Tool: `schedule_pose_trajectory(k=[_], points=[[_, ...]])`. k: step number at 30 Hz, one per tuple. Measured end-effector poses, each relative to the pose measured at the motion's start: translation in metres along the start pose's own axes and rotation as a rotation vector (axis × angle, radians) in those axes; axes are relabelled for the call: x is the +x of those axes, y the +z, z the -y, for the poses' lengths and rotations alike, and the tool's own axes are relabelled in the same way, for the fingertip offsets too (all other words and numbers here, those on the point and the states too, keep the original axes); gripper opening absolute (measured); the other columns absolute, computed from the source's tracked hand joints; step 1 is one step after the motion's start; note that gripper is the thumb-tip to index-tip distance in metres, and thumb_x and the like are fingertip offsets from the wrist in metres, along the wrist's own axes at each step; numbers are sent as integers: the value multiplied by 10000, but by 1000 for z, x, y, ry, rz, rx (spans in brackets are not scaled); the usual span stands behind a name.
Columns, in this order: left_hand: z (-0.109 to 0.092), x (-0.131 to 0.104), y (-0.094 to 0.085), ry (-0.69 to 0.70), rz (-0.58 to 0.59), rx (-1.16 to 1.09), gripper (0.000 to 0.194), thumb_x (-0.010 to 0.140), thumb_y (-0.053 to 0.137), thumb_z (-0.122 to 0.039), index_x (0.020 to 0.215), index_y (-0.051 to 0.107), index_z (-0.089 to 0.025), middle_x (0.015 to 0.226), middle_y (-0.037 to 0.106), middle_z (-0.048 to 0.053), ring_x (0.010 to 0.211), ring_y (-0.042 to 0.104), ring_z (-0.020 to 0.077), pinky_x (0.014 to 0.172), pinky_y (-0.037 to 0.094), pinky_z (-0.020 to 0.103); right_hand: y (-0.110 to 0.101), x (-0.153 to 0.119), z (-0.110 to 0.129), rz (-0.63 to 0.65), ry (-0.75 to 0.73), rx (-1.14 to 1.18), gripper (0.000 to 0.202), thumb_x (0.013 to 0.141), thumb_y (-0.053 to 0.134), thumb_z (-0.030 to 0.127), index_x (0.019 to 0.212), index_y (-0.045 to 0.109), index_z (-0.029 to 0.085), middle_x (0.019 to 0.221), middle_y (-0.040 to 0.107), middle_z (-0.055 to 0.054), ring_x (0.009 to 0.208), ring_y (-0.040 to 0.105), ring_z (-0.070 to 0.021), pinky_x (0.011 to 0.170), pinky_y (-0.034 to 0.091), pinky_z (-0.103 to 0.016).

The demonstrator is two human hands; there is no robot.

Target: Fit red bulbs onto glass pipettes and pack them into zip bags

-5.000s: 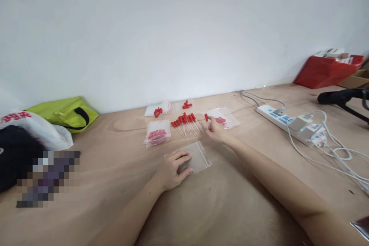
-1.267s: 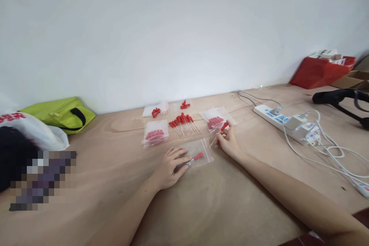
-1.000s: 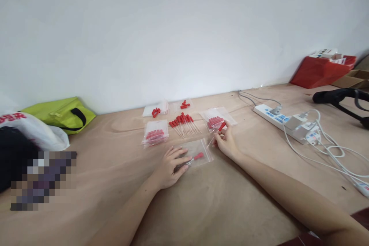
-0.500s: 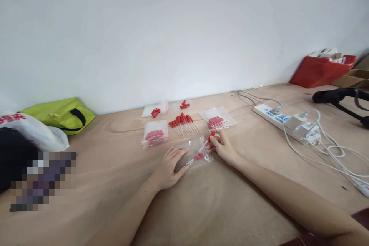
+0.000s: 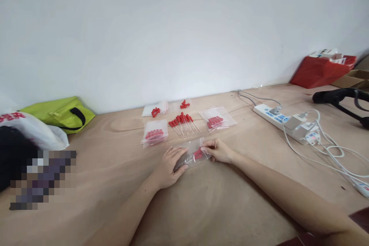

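Note:
A clear zip-lock bag [image 5: 188,157] lies flat on the table between my hands, with a few red-headed sticks [image 5: 198,153] inside near its mouth. My left hand [image 5: 170,167] rests on the bag's left end, fingers spread and thumb stretched out. At the right end, the closed fingertips of my right hand [image 5: 216,150] are at the bag's mouth, against the red head of a stick; the exact grip is partly hidden. Just beyond the bag, several loose sticks [image 5: 184,125] with red heads and pale shafts lie fanned out.
Filled bags are stacked at left [image 5: 155,134] and right [image 5: 217,119]. Small red pieces [image 5: 155,112] lie on bags by the wall. A power strip [image 5: 276,117] with white cables is at right, a red bag [image 5: 319,71] behind it, and a yellow-green bag [image 5: 57,113] at left.
My right hand has moved down and left to the bag's mouth. The red-headed stick it held outside now lies in the bag beside the others. My left hand has stayed almost still.

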State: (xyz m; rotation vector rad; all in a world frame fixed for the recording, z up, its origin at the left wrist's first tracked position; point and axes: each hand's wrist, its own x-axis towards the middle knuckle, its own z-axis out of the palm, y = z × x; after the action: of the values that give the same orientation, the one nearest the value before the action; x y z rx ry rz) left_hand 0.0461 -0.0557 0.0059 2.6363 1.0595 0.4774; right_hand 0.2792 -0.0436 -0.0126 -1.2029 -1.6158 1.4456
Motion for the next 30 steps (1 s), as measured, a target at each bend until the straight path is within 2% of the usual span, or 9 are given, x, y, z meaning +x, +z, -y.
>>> schedule_pose_trajectory(k=[3,6,9,11,15,19,23,27,30], points=[[-1,0,0,-4,18,5,455,819,476,-299,1253,391,-193,1244,506,85,1194,402,248,1028,252,485,-1,0,1,75,-21,-23,381,674,577,514,658,607,135,479,483,46,364,346,-29,354,282,-168],[0,0,-1,-6,33,9,454,824,473,-323,1252,397,-191,1255,497,83,1198,395,245,1032,237,485,-3,3,-2,34,6,-4,324,669,590,463,699,595,141,497,522,39,360,357,-38,351,281,-169],[0,1,-2,-3,51,18,434,838,458,-367,1240,425,-208,1258,497,71,1194,395,236,1027,240,471,-9,9,-5,-112,32,-32,246,706,543,384,734,577,143,501,530,37,339,365,-49,346,282,-180],[0,1,-2,8,62,42,382,855,434,-374,1209,470,-237,1266,489,54,1189,396,230,1008,263,455,-15,15,-3,-268,-28,-139,177,726,511,312,709,564,144,545,553,21,387,429,-65,387,327,-188],[-2,0,-3,14,68,103,328,891,365,-329,1185,505,-290,1294,461,25,1199,366,231,962,288,445,-22,39,13,-450,-96,-601,127,745,481,181,783,596,143,758,644,-38,667,581,-119,609,425,-208],[-3,-2,-3,0,97,119,353,885,370,-269,1220,468,-316,1307,448,14,1199,356,231,939,293,441,-17,75,30,-455,38,-823,235,739,485,122,947,592,99,929,644,-119,878,588,-184,758,417,-242],[-1,-2,-1,12,92,122,378,852,423,-249,1223,467,-307,1313,439,25,1189,367,230,941,292,431,-9,102,38,-445,136,-873,283,739,473,96,1004,563,58,984,612,-189,932,579,-248,759,429,-293],[0,-3,0,35,76,118,383,844,443,-285,1226,465,-294,1314,434,36,1180,376,230,950,294,425,-4,107,44,-415,188,-915,357,721,497,79,1077,524,76,1069,566,-210,978,560,-278,764,437,-329],[-1,-3,-1,37,75,114,387,844,446,-318,1229,461,-287,1313,432,39,1175,379,233,953,296,427,-11,96,49,-439,202,-940,495,720,494,71,1207,409,64,1132,513,-245,1030,526,-293,781,430,-347]])
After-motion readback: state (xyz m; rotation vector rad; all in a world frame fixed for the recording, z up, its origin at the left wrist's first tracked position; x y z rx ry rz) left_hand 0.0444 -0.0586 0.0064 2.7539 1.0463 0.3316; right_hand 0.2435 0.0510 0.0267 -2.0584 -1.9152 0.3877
